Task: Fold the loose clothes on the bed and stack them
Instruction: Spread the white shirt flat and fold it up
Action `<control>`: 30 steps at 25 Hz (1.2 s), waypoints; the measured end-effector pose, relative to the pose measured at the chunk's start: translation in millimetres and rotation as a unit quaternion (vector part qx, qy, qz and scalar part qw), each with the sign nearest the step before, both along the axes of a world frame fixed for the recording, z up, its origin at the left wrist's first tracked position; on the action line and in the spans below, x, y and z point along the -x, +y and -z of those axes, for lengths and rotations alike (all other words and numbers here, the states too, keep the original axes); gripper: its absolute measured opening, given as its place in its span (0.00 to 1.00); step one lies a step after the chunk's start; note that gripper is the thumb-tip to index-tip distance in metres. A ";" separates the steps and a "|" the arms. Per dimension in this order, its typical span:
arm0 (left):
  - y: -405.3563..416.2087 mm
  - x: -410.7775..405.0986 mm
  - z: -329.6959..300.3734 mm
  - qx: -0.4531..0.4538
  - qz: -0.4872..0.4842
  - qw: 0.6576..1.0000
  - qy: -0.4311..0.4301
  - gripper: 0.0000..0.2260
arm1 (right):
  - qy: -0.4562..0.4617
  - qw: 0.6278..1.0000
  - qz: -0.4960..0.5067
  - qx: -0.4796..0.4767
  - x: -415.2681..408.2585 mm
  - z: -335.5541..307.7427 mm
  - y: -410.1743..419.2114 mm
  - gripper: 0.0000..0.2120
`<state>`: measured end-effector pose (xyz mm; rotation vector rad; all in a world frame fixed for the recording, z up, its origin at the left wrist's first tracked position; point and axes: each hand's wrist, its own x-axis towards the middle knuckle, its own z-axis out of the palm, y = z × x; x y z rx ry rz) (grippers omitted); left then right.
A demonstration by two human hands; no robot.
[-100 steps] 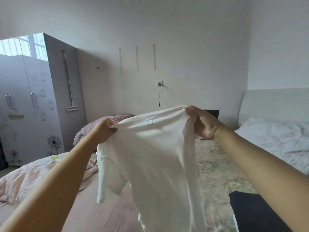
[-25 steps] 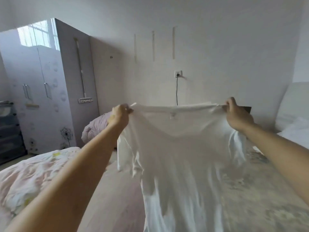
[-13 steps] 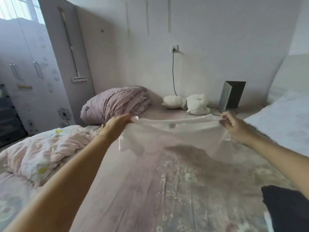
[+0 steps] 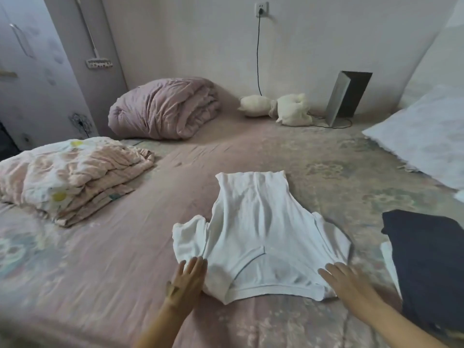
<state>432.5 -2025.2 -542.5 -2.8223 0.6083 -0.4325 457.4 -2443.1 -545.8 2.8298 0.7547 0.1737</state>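
A white T-shirt (image 4: 261, 229) lies spread flat on the bed (image 4: 113, 247), collar nearest me and hem toward the wall, its sleeves rumpled at both sides. My left hand (image 4: 187, 278) lies flat with straight fingers at the shirt's left shoulder, touching the left sleeve. My right hand (image 4: 345, 281) lies flat with straight fingers on the right shoulder. Neither hand grips the cloth. A folded dark garment (image 4: 426, 267) rests on the bed to the right, with a white piece partly showing under it.
A pink patterned quilt (image 4: 67, 177) lies folded at the left. A rolled mauve duvet (image 4: 165, 109) sits at the back by the wardrobe (image 4: 32, 71). White soft toys (image 4: 278, 109), a grey device (image 4: 346, 99) and a cable are against the wall. A pillow (image 4: 424, 141) lies at the right.
The white T-shirt, held up in the air by its shoulders, has come down flat onto the bed. Both hands have let go and now lie flat at its shoulders.
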 end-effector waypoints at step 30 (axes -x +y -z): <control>61.3 -27.1 -34.9 0.524 -0.333 0.783 0.044 0.15 | 0.178 0.979 -0.052 -0.085 68.3 18.1 248.2 0.30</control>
